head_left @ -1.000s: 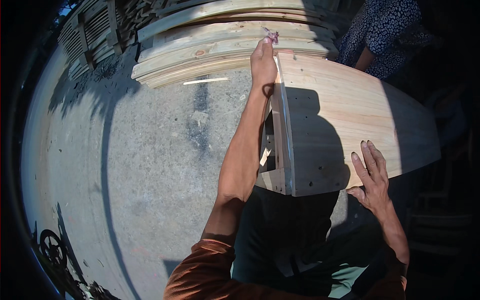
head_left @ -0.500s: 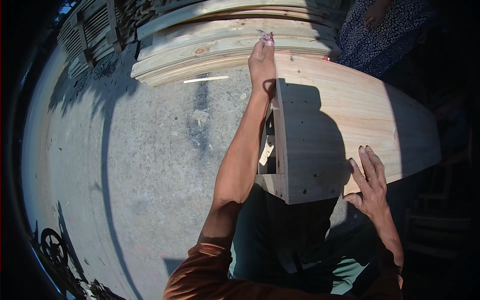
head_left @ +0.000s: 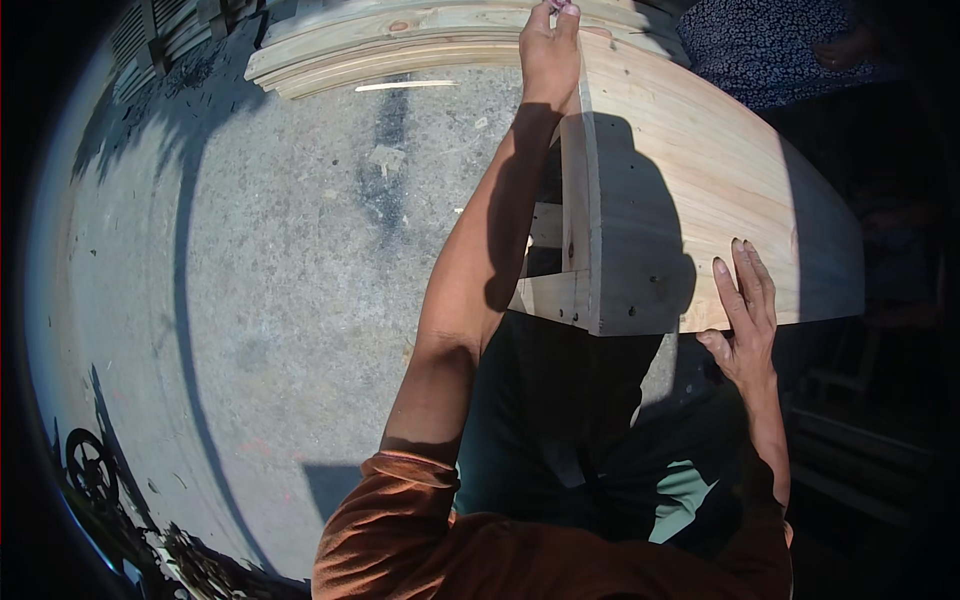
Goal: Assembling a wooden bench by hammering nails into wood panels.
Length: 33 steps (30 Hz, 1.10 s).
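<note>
A pale wooden box-like frame (head_left: 735, 180) with a broad board on top lies before me, nail holes or knots along its left end. Open gaps show between the pieces of its left side. At its far left corner is my left hand (head_left: 550, 65), closed, the forearm passing along the frame's left side. A small crumpled pinkish-purple thing (head_left: 562, 5) shows at its fingertips, cut by the upper edge; its kind is unclear. My right hand (head_left: 748, 320) rests open on the board's near edge, fingers spread over the top, thumb just off the edge.
Long planks (head_left: 420, 50) lie stacked behind on the concrete floor (head_left: 300, 250), with a thin wood strip (head_left: 405, 85) before them. A person in a patterned garment (head_left: 740, 50) stands at the far right. A dark spoked wheel (head_left: 92, 465) stands at lower left.
The view has tilted, so frame, floor and planks sit higher in the picture. My left hand stays at the corner. My right hand has slid slightly toward me on the board.
</note>
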Each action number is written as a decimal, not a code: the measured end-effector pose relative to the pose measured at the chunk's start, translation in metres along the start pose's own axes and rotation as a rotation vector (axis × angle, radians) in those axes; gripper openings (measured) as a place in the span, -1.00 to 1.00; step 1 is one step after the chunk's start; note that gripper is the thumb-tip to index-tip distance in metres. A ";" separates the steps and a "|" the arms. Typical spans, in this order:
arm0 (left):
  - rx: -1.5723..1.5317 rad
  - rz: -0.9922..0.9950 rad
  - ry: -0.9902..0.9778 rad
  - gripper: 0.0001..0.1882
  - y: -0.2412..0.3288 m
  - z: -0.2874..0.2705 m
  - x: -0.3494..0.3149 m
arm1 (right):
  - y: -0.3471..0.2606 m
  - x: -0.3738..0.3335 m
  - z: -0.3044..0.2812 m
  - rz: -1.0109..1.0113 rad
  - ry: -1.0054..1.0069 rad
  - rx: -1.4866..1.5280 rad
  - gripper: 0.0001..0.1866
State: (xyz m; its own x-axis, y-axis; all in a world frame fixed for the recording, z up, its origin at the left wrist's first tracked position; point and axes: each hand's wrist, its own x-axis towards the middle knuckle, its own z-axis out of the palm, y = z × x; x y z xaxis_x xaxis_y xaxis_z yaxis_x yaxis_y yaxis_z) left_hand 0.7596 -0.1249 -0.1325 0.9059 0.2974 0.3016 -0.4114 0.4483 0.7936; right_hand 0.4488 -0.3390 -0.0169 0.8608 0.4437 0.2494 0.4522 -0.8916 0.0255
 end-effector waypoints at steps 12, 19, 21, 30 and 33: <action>0.017 -0.046 0.024 -0.59 -0.001 -0.001 -0.004 | -0.001 -0.003 0.001 0.006 -0.009 -0.007 -0.16; 0.007 -0.075 -0.043 -0.59 0.009 0.003 -0.008 | -0.003 -0.004 -0.010 0.031 -0.043 -0.020 -0.20; 0.028 -0.068 -0.059 -0.59 0.016 -0.004 -0.007 | -0.023 0.005 -0.010 0.056 -0.041 -0.016 -0.20; 0.018 -0.075 -0.044 -0.59 0.026 0.007 -0.007 | -0.109 0.049 0.007 -0.064 0.113 0.116 -0.45; 0.051 -0.062 0.001 -0.59 0.031 0.004 -0.006 | -0.112 0.045 0.009 -0.074 0.118 0.100 -0.44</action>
State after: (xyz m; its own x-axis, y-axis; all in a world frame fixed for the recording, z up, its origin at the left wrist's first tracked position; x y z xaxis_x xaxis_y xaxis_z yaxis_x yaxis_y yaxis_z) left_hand 0.7420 -0.1164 -0.1073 0.9293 0.2715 0.2504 -0.3488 0.4224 0.8366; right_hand 0.4392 -0.2185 -0.0173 0.7935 0.4889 0.3623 0.5394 -0.8408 -0.0469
